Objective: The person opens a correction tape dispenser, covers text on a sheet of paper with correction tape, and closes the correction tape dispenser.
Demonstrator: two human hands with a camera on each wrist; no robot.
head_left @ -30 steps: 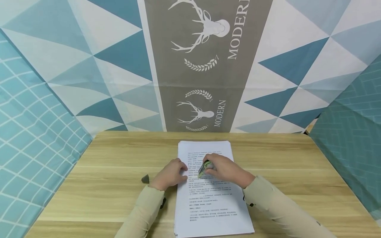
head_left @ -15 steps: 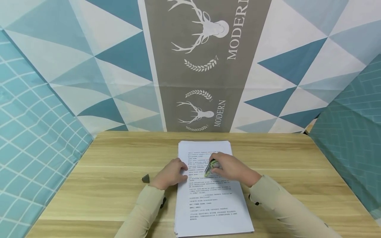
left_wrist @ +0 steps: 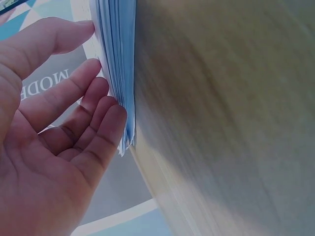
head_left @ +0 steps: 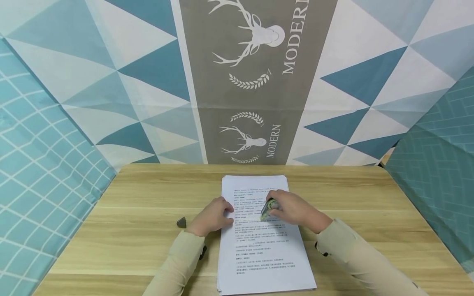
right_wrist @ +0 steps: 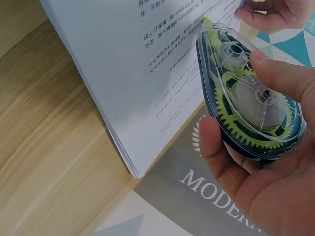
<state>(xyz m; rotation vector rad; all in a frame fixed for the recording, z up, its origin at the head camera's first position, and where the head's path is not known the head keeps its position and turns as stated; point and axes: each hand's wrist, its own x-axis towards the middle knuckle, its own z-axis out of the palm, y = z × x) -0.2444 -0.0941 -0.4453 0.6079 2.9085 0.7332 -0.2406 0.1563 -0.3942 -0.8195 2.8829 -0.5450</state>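
A thick stack of printed paper (head_left: 264, 263) lies in the middle of the table. My right hand (head_left: 294, 207) holds a correction tape (head_left: 269, 209) over the top sheet. In the right wrist view, the correction tape (right_wrist: 253, 96) has a clear case with yellow-green gear wheels, and thumb and fingers grip its sides. Its yellow-green tip is at the page, among the printed lines. My left hand (head_left: 210, 216) rests at the stack's left edge. Seen from the left wrist, the fingertips (left_wrist: 114, 115) touch the sheet edges, with the fingers loosely bent.
A small dark wedge-shaped piece (head_left: 181, 222) lies on the wooden table (head_left: 148, 246), left of my left hand. Behind the table hangs a patterned cloth (head_left: 244, 94) with triangles and deer heads. Blue-green tiled cloths hang at both sides.
My right hand has moved to the right across the page with the correction tape, more slowly in the last half second. My left hand has stayed at the stack's edge.
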